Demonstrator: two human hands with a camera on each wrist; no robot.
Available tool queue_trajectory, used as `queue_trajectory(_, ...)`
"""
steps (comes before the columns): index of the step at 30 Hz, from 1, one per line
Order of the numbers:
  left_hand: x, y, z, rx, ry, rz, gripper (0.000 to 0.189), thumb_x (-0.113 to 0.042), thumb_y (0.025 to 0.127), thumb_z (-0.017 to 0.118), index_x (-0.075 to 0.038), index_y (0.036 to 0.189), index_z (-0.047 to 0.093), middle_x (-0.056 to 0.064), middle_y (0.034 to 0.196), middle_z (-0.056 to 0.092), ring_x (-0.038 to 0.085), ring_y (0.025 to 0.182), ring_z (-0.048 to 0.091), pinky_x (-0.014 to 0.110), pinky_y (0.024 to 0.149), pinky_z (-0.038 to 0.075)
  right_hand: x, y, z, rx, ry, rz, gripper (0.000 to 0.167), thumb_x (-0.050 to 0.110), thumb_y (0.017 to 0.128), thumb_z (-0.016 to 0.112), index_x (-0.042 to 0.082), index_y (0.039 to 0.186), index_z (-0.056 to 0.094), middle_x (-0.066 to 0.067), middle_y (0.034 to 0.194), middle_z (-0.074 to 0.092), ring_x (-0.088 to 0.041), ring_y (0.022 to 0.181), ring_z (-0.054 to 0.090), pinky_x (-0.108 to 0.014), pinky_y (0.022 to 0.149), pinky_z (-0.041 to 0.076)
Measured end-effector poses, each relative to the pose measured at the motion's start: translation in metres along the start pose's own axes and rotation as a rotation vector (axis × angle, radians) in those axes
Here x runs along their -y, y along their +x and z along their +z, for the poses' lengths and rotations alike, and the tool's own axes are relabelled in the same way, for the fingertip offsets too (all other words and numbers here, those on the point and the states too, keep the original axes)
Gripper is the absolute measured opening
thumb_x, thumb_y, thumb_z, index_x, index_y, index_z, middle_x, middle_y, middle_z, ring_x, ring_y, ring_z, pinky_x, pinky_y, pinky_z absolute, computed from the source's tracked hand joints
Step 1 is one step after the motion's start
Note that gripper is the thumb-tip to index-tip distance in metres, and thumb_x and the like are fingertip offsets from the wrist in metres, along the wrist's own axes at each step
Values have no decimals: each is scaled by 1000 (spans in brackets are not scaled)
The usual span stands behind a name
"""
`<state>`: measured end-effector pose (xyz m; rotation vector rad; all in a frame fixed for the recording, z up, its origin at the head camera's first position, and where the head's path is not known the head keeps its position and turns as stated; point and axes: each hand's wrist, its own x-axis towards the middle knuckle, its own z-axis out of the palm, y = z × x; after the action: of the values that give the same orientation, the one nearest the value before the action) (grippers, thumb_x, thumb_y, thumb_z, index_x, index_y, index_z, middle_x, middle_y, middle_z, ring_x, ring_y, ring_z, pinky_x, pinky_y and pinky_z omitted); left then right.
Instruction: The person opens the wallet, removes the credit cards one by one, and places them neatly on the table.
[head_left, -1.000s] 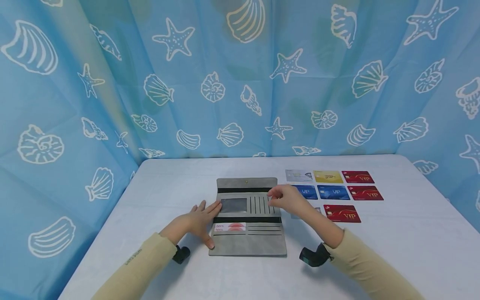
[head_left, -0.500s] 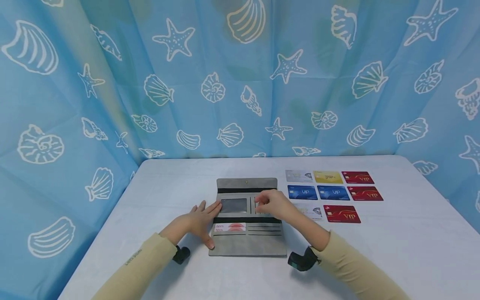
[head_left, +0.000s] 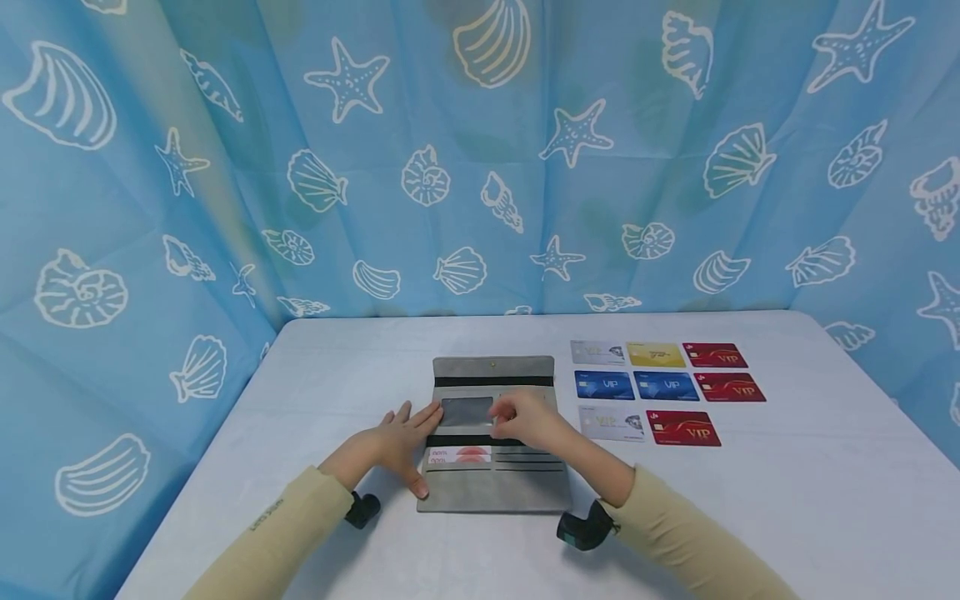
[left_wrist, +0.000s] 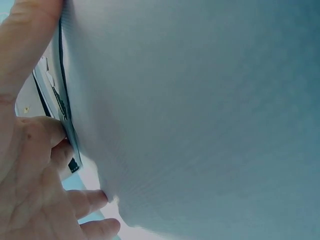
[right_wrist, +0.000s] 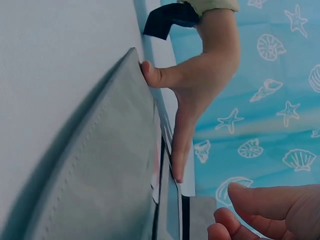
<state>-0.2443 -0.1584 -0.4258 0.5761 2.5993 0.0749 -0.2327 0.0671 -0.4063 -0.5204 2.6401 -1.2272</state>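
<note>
A grey trifold wallet [head_left: 495, 487] lies unfolded on the table, with a clear window [head_left: 467, 412] in its middle panel and card slots in the lower ones. A white and red card [head_left: 460, 454] sits in a lower left slot. My left hand [head_left: 393, 446] rests on the wallet's left edge, fingers spread. Over the middle panel, at the window's right edge, is my right hand [head_left: 528, 421], covering the upright slots there. Its thumb and fingers are loosely bent; the right wrist view shows nothing between the thumb [right_wrist: 250, 200] and fingertips.
Right of the wallet, several cards lie in rows on the white table [head_left: 645, 508], among them a yellow card [head_left: 656, 354], a blue card [head_left: 603, 385], a red card [head_left: 684, 428] and a silver card [head_left: 611, 423]. A blue shell-patterned curtain [head_left: 465, 167] hangs behind.
My right hand has moved left across the wallet's middle panel, from its right edge to beside the window, uncovering the nearer cards. My left hand has stayed in place.
</note>
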Motion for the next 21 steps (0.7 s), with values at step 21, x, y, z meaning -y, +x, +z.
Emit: queue_trajectory(21, 1, 1, 1, 9, 9, -6, 120, -54, 58, 78, -16, 148, 9, 0, 155, -1, 40, 138, 2, 54, 110, 7, -1, 2, 29, 77, -73, -1, 15, 1, 75, 70, 0, 89, 65, 1, 68, 53, -11, 61, 46, -21, 53, 39)
